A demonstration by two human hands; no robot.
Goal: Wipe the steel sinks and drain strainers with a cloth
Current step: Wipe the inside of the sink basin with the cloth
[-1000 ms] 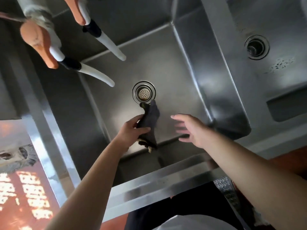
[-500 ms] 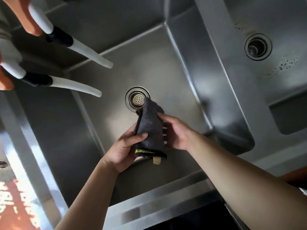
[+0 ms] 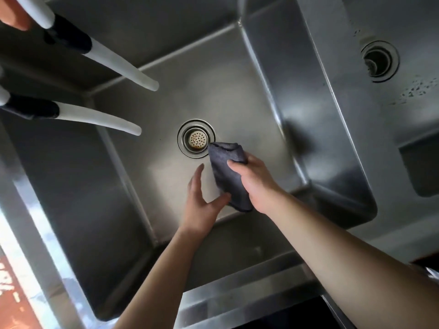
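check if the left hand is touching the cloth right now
Cannot tell. In the head view the left hand is open beside the cloth; its thumb tip meets the cloth's edge, with neither contact nor gap plain.

Two steel sinks side by side: the near sink and the right sink; two drains, one in each basin; one perforated drain strainer sits in the near drain, while the right drain is a dark opening whose strainer cannot be made out; two white hose spouts, the upper spout and the lower spout, each with one black collar; one dark grey cloth; two bare hands, the left hand and the right hand.
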